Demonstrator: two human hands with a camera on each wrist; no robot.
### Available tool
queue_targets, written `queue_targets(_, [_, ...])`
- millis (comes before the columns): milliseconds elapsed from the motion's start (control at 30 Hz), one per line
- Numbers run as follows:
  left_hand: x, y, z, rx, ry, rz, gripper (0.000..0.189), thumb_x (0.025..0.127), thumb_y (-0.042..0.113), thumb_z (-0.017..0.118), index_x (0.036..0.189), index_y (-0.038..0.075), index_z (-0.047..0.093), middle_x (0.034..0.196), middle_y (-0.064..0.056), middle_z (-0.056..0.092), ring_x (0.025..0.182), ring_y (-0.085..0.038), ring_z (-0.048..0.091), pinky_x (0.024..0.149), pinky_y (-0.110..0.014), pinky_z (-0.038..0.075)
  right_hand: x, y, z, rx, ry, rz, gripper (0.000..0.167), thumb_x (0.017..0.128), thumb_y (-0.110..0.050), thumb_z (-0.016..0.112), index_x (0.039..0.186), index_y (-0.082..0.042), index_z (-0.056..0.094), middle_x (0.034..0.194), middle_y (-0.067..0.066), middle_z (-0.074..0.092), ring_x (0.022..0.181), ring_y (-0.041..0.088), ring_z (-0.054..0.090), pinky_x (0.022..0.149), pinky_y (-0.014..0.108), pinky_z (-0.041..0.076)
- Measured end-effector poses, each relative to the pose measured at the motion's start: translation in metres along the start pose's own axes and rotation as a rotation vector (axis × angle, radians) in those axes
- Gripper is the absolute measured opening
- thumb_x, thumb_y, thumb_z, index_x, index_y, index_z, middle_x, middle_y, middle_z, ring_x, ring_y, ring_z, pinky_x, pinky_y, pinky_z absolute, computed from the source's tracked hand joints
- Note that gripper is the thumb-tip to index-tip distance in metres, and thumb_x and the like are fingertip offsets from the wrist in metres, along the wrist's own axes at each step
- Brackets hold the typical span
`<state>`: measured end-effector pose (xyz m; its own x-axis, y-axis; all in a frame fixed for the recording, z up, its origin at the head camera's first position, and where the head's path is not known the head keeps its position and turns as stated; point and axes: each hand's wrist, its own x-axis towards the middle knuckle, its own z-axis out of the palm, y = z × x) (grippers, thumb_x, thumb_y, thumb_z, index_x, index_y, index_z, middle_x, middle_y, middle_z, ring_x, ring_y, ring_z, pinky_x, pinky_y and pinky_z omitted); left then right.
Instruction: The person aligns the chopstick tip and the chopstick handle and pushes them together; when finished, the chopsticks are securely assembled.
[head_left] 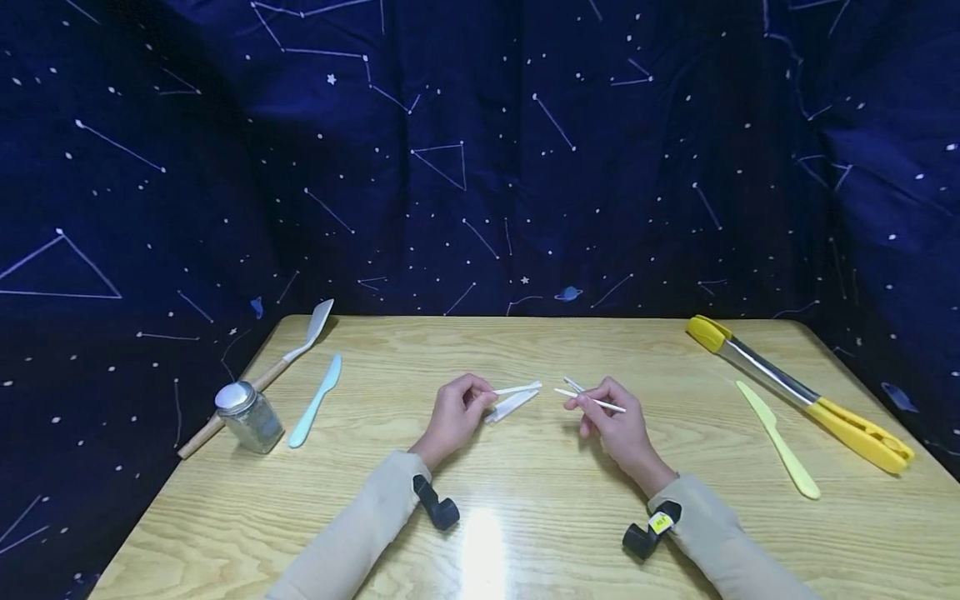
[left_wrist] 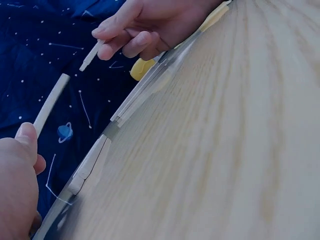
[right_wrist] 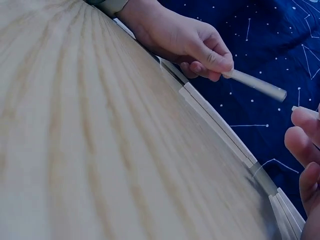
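Note:
My left hand (head_left: 452,414) pinches a slim white tube-like stick (left_wrist: 51,105) with a blunt end, held above the table and pointing right. Below it lie more white sticks (head_left: 513,406) on the table. Between thumb and fingers, my right hand (head_left: 621,427) pinches another white stick (head_left: 609,407), its narrower tip (left_wrist: 86,64) turned toward the left-hand piece. A small gap separates the two ends. Behind the right-hand stick shows a further white stick (head_left: 573,383), apparently on the table. Both wrist views show the facing ends; the right fingers partly cover their stick.
On the left are a glass jar (head_left: 255,423) with a metal lid, a wooden-handled spatula (head_left: 303,343) and a light blue knife (head_left: 315,403). To the right lie yellow tongs (head_left: 802,396) and a pale yellow knife (head_left: 780,442). A dark starry curtain (head_left: 480,167) hangs behind the table.

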<state>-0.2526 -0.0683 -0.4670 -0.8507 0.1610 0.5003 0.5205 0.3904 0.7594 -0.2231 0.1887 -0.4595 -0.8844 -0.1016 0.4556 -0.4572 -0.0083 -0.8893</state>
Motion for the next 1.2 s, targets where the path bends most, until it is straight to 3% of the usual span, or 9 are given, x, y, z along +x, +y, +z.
queue_targets(100, [-0.0012,0.0006,0.0014,-0.032,-0.014,-0.018,0.009,0.085,0.009,0.071,0.084,0.002,0.066,0.067,0.0,0.055,0.056,-0.002,0.039,0.05,-0.016,0.033,-0.0015,-0.0019,0.0009,0.007,-0.032,0.02,0.013,0.095,0.003,0.054,0.087,0.01,0.047,0.083,-0.005,0.073,0.045,0.013,0.054,0.039,0.026,0.034])
queue_targets(333, [-0.0002,0.0011,0.0042,-0.034,-0.029,0.055,0.006,0.086,0.006,0.07,0.084,0.002,0.066,0.066,-0.004,0.057,0.055,0.0,0.039,0.047,-0.017,0.033,-0.0032,-0.003,0.0,0.006,-0.07,0.023,0.011,0.095,0.006,0.051,0.087,-0.001,0.051,0.085,-0.005,0.074,0.046,0.012,0.055,0.04,0.022,0.035])
queue_targets(500, [-0.002,0.0015,0.0026,-0.03,-0.04,0.024,0.005,0.086,0.004,0.069,0.084,0.001,0.066,0.067,-0.003,0.057,0.055,-0.001,0.04,0.048,-0.016,0.034,-0.0036,-0.0005,0.0017,0.016,-0.11,0.027,0.007,0.096,0.004,0.051,0.09,0.005,0.049,0.087,-0.006,0.074,0.048,0.012,0.057,0.042,0.022,0.037])
queue_targets(767, [0.0011,0.0025,0.0013,-0.02,-0.073,0.023,0.006,0.09,0.007,0.066,0.087,0.001,0.065,0.071,-0.005,0.059,0.057,-0.002,0.042,0.05,-0.017,0.036,-0.0006,0.0027,0.0008,0.035,-0.102,0.003,0.013,0.096,0.003,0.052,0.091,0.014,0.045,0.086,-0.004,0.074,0.048,0.01,0.056,0.04,0.024,0.035])
queue_targets(1200, [0.0007,0.0038,0.0013,-0.004,-0.095,0.001,0.005,0.09,0.007,0.065,0.088,0.003,0.064,0.072,-0.004,0.058,0.059,-0.004,0.043,0.052,-0.017,0.037,-0.0014,0.0003,0.0019,0.019,-0.087,0.055,0.01,0.096,0.002,0.052,0.089,0.008,0.048,0.085,-0.006,0.074,0.057,0.01,0.061,0.048,0.019,0.04])
